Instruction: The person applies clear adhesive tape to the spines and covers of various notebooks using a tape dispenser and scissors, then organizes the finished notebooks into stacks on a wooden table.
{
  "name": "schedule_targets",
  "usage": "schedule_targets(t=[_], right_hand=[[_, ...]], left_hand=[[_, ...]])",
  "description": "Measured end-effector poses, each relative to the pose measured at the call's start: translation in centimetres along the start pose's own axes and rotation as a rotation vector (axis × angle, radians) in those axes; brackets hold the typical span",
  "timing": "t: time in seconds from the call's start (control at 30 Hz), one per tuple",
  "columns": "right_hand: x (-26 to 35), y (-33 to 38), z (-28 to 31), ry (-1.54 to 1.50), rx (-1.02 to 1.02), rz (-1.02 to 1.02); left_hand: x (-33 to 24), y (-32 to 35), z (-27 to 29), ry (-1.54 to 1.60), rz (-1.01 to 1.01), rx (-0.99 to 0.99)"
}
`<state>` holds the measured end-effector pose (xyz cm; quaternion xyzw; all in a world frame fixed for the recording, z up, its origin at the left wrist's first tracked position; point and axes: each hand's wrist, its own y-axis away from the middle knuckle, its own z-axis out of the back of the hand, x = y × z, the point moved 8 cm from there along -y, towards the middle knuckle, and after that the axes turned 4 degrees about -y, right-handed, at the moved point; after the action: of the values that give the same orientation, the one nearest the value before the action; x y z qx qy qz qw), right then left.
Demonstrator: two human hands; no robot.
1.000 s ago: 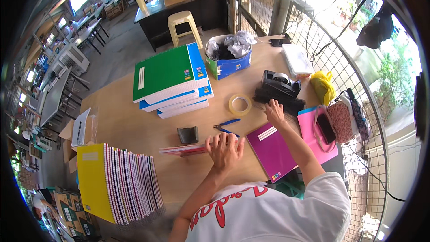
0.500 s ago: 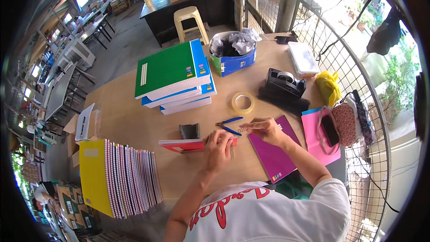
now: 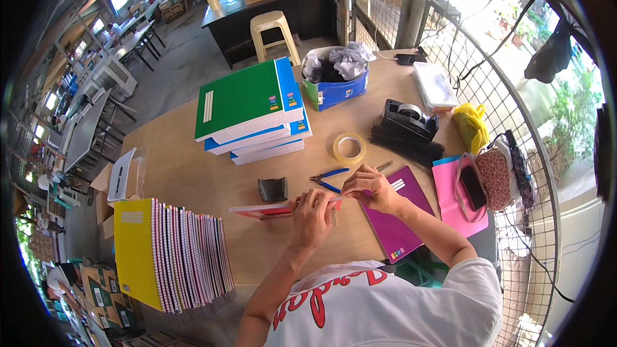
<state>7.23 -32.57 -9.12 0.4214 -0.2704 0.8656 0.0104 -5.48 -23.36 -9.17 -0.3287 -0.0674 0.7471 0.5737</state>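
Note:
My left hand (image 3: 312, 217) grips a thin red notebook (image 3: 260, 211) that stands on its long edge, binding upward, near the table's front. At the notebook's right end is my right hand (image 3: 371, 189), its thumb and fingers pinched together; whatever is between them is too small to make out. Blue-handled pliers (image 3: 330, 178) lie just beyond the fingers. Partly beneath my right hand and forearm rests a purple spiral notebook (image 3: 400, 215). A small dark grey block (image 3: 272, 189) sits behind the red notebook.
Stacked green and blue notebooks (image 3: 241, 99) stand at the back left; a row of spiral notebooks (image 3: 193, 257) with a yellow cover is at the left. A tape roll (image 3: 349, 148), tape dispenser (image 3: 411, 119), black coils (image 3: 405, 146), bin (image 3: 340, 93) and phone (image 3: 473, 186) are around.
My right hand has moved slightly left and in to the red notebook's end, its fingers turned downward. The red notebook has tipped a little more upright in my left hand.

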Motion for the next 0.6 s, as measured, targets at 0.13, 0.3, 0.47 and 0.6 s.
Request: schedule_targets(t=[0.13, 0.3, 0.47, 0.6], right_hand=[[0.0, -0.2, 0.1, -0.114, 0.02, 0.024], [0.1, -0.3, 0.9, -0.08, -0.075, 0.054], [0.4, -0.8, 0.0, -0.163, 0.093, -0.022], [-0.1, -0.8, -0.3, -0.276, 0.173, -0.114]], left_hand=[[0.1, 0.0, -0.1, -0.011, -0.009, -0.005], [0.1, -0.4, 0.2, 0.008, -0.006, -0.036], [0.3, 0.2, -0.1, -0.014, -0.016, -0.034], [0.0, 0.2, 0.1, 0.005, -0.038, -0.042]])
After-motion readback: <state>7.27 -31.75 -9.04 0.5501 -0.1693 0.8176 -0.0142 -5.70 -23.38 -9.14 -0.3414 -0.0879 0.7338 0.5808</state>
